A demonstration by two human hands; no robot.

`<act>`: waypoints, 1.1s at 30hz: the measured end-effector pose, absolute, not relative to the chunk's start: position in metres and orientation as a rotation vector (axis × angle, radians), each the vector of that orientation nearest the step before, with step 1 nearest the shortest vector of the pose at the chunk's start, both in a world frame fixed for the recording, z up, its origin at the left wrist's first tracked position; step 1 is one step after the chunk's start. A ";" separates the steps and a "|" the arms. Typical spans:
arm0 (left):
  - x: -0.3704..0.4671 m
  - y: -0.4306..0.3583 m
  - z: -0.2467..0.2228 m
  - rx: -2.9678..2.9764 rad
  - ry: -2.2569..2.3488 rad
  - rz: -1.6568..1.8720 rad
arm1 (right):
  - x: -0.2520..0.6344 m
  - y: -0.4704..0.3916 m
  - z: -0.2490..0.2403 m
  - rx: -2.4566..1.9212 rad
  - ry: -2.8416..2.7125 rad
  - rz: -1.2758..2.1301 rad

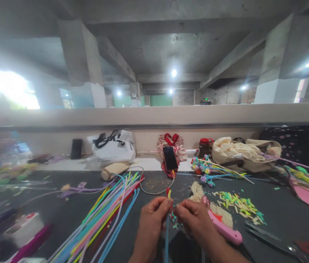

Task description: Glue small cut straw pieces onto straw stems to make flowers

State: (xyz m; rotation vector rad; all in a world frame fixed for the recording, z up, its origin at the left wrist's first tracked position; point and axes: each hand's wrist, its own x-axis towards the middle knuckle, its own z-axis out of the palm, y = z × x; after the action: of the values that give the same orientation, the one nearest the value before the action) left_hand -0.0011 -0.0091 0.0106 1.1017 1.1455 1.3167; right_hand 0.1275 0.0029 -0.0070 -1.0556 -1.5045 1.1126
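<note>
My left hand is closed, thumb and finger pinching a light-blue pipe cleaner that hangs down below it. A small red and yellow tip sticks up above these fingers. Close beside it, my right hand is pinched too; whatever lies between its fingertips is too small to make out. Just right of that hand lies a pink-handled tool, looking like a glue gun, partly hidden by it. Small green and red bits lie on the table behind the fingers.
Long coloured pipe cleaners lie at left. To the right are short cut pieces, scissors and finished-looking flower stems. A phone with a cable leans at the back, between a white bag and a dark bottle.
</note>
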 end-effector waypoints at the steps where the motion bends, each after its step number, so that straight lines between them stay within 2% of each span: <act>1: -0.001 -0.010 0.012 1.100 1.135 1.299 | 0.127 0.002 -0.006 -1.052 -1.497 1.097; 8: 0.003 -0.013 0.013 1.018 1.033 1.240 | 0.123 -0.008 0.001 -0.968 -1.562 1.037; 13: 0.006 -0.012 0.011 1.006 1.010 1.187 | 0.123 -0.004 0.001 -1.075 -1.563 1.001; 33: 0.007 -0.009 0.003 0.942 1.082 1.257 | 0.125 -0.009 0.001 -1.301 -1.800 0.490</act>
State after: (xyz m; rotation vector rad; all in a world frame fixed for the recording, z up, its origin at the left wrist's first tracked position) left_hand 0.0068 -0.0093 0.0030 0.9417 1.0821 1.2570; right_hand 0.1254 -0.0091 0.0006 -1.3012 -1.8000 0.4899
